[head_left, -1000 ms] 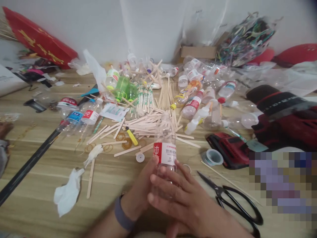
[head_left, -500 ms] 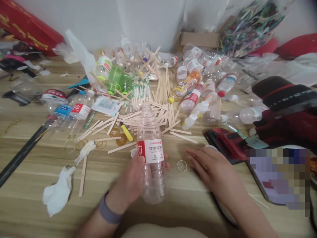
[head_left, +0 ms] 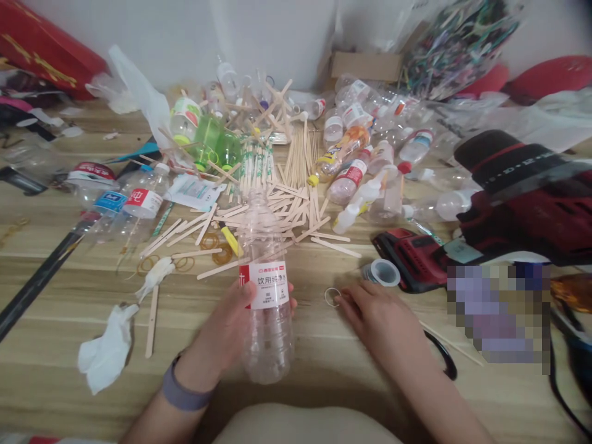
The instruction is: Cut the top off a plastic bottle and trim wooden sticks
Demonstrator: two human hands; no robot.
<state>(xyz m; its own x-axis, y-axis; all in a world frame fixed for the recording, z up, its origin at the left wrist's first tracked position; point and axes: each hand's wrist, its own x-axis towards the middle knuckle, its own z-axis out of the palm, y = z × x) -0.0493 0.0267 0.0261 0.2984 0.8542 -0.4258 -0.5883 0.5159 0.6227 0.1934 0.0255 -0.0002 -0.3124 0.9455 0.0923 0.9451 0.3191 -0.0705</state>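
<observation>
Upright in my left hand is a clear, capless plastic bottle with a red and white label, my fingers wrapped round its middle. My right hand rests low over the table, fingers together, its fingertips at the edge of a small pale ring lying on the wood. Whether the fingertips pinch the ring is hard to tell, but nothing else shows in them. Just beyond that hand stands a grey roll.
Wooden sticks lie heaped behind the bottle, beside a yellow-handled tool. Bottles stand and lie at both sides. A red and black power tool is at the right. Crumpled tissue and a single stick lie left.
My right hand has moved left to the ring, its fingertips now at the ring's edge. The grey roll shows more fully. The whole view has shifted slightly; my left hand still holds the bottle.
</observation>
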